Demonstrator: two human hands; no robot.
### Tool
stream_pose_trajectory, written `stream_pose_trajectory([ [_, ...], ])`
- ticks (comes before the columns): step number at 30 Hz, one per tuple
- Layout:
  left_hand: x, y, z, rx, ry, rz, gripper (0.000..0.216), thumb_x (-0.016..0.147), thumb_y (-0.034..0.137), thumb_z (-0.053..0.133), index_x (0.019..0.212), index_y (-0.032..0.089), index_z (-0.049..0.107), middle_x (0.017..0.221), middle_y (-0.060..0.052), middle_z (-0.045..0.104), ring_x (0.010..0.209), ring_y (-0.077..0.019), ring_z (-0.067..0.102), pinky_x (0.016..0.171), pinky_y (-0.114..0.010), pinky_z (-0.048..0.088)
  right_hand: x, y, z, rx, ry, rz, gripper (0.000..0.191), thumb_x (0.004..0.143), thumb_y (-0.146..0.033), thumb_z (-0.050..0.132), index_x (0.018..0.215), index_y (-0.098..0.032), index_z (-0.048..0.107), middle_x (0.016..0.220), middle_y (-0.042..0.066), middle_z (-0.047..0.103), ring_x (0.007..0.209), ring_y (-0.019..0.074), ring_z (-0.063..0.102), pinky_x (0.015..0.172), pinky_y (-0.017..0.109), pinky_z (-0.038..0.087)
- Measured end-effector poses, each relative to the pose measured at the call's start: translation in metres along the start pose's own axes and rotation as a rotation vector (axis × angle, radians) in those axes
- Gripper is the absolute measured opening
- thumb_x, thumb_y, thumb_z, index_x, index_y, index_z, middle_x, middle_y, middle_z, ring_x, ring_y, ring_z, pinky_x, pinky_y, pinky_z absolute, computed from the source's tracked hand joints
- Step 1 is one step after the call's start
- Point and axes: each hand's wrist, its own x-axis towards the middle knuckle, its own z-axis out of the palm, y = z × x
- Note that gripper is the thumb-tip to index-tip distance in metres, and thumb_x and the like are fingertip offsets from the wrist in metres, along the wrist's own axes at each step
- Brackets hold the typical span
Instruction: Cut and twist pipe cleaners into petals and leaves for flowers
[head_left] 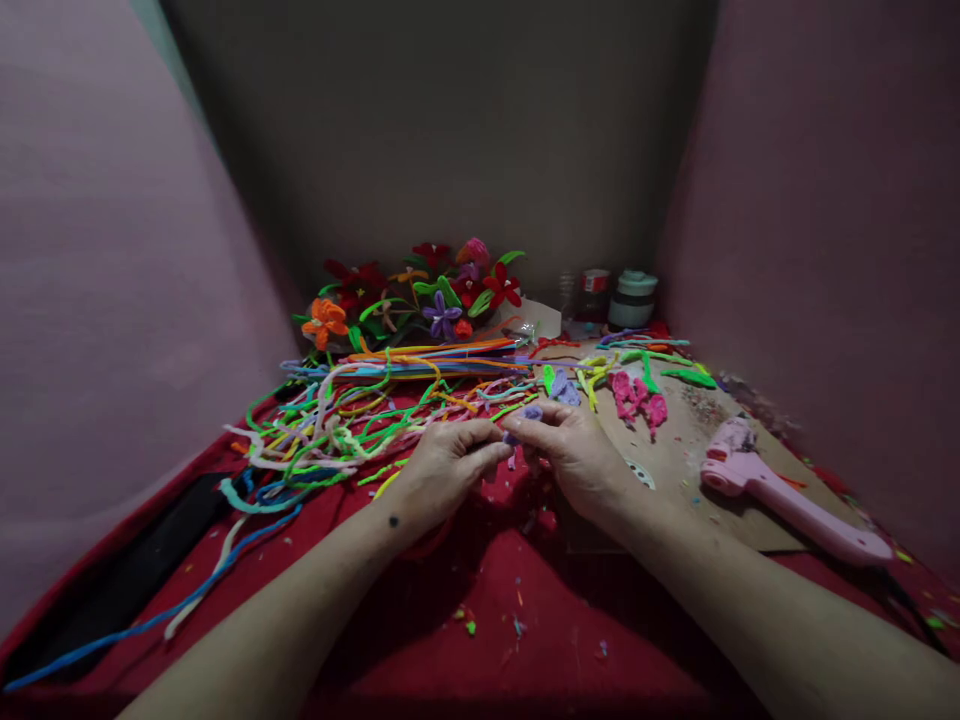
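Note:
My right hand (574, 450) is closed in a pinch on a small purple pipe cleaner piece (532, 412), bent into a loop or petal-like shape. Close on its left, my left hand (457, 465) has its thumb and forefinger pinched together at the lower end of the same purple piece. The fingers cover most of it. Just beyond the right hand lie finished-looking purple petals (564, 388) on a sheet of cardboard (675, 430). Pink twisted pieces (637, 400) and yellow ones (594, 378) rest nearby.
A tangle of coloured pipe cleaners (337, 430) covers the left, with a straight bundle (442, 360) behind. Fuzzy flowers (442, 315) stand at the back, a lidded jar (634, 300) to their right. A pink corded tool (795, 495) lies right. Fluff scraps dot the red cloth (540, 640).

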Motion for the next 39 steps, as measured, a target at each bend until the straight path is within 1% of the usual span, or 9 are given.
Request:
stream_pose_trajectory([
  [5, 0.002, 0.000, 0.005, -0.551, -0.044, -0.271, 0.022, 0.076, 0.029, 0.054, 0.060, 0.016, 0.047, 0.040, 0.007, 0.038, 0.033, -0.0043, 0.026, 0.036, -0.018, 0.019, 0.001, 0.003, 0.002, 0.047, 0.101, -0.039, 0.021, 0.064, -0.031, 0.067, 0.056, -0.014, 0.058, 0.048, -0.003, 0.051, 0.043, 0.0076, 0.042, 0.046, 0.023, 0.033],
  [7, 0.003, -0.001, 0.009, -0.777, -0.100, -0.317, 0.016, 0.076, 0.026, 0.053, 0.065, 0.017, 0.047, 0.038, 0.008, 0.036, 0.030, -0.0038, 0.022, 0.034, -0.018, 0.020, 0.002, 0.006, 0.002, 0.101, 0.123, -0.033, 0.020, 0.063, -0.032, 0.068, 0.059, -0.014, 0.060, 0.051, -0.003, 0.054, 0.043, 0.0081, 0.044, 0.047, 0.023, 0.035],
  [9, 0.003, -0.002, 0.011, -0.854, -0.109, -0.322, 0.014, 0.076, 0.025, 0.054, 0.067, 0.017, 0.047, 0.038, 0.009, 0.036, 0.029, -0.0031, 0.022, 0.034, -0.017, 0.021, 0.004, 0.007, 0.001, 0.116, 0.107, -0.019, 0.023, 0.064, -0.034, 0.067, 0.057, -0.014, 0.059, 0.051, -0.002, 0.054, 0.043, 0.0083, 0.044, 0.046, 0.023, 0.035],
  [12, 0.003, -0.003, 0.012, -0.769, -0.037, -0.308, 0.018, 0.077, 0.026, 0.054, 0.066, 0.015, 0.046, 0.040, 0.007, 0.039, 0.030, -0.0025, 0.026, 0.034, -0.016, 0.019, 0.006, 0.005, -0.002, 0.117, 0.081, 0.008, 0.031, 0.068, -0.042, 0.062, 0.056, -0.014, 0.058, 0.049, -0.001, 0.054, 0.041, 0.0091, 0.044, 0.044, 0.024, 0.035],
  [16, 0.003, -0.003, 0.007, -0.609, -0.002, -0.272, 0.021, 0.078, 0.030, 0.054, 0.064, 0.015, 0.047, 0.041, 0.006, 0.042, 0.031, -0.0028, 0.029, 0.033, -0.016, 0.018, 0.009, 0.000, -0.007, 0.021, 0.134, 0.001, 0.034, 0.069, -0.044, 0.061, 0.055, -0.014, 0.056, 0.045, -0.002, 0.050, 0.039, 0.0082, 0.042, 0.042, 0.023, 0.033],
  [20, 0.003, 0.000, 0.004, -0.462, 0.004, -0.235, 0.023, 0.078, 0.033, 0.054, 0.065, 0.015, 0.049, 0.042, 0.006, 0.043, 0.033, -0.0033, 0.031, 0.033, -0.016, 0.021, 0.007, -0.003, -0.008, -0.088, 0.113, -0.064, 0.028, 0.066, -0.040, 0.065, 0.059, -0.013, 0.058, 0.048, -0.003, 0.051, 0.041, 0.0073, 0.042, 0.042, 0.021, 0.031],
  [25, 0.002, 0.007, 0.005, -0.317, 0.070, -0.230, 0.024, 0.077, 0.028, 0.054, 0.059, 0.014, 0.047, 0.043, 0.007, 0.039, 0.035, -0.0023, 0.029, 0.034, -0.014, 0.021, 0.002, -0.002, -0.005, -0.142, 0.135, -0.029, 0.021, 0.065, -0.032, 0.066, 0.059, -0.013, 0.058, 0.046, -0.004, 0.050, 0.039, 0.0060, 0.039, 0.040, 0.020, 0.028],
  [35, 0.004, 0.000, 0.003, -0.345, 0.051, -0.234, 0.019, 0.077, 0.027, 0.053, 0.063, 0.014, 0.051, 0.044, 0.005, 0.045, 0.035, -0.0043, 0.034, 0.035, -0.017, 0.024, 0.008, -0.003, -0.006, 0.063, 0.120, -0.027, 0.031, 0.068, -0.042, 0.062, 0.055, -0.015, 0.055, 0.045, -0.002, 0.051, 0.040, 0.0092, 0.045, 0.042, 0.023, 0.037],
  [39, 0.004, 0.000, 0.003, -0.315, 0.044, -0.226, 0.022, 0.077, 0.028, 0.052, 0.060, 0.014, 0.051, 0.044, 0.004, 0.046, 0.036, -0.0050, 0.037, 0.037, -0.018, 0.027, 0.005, -0.003, -0.005, 0.042, 0.040, 0.037, 0.026, 0.064, -0.039, 0.067, 0.061, -0.015, 0.058, 0.047, -0.003, 0.052, 0.040, 0.0083, 0.045, 0.042, 0.022, 0.037],
])
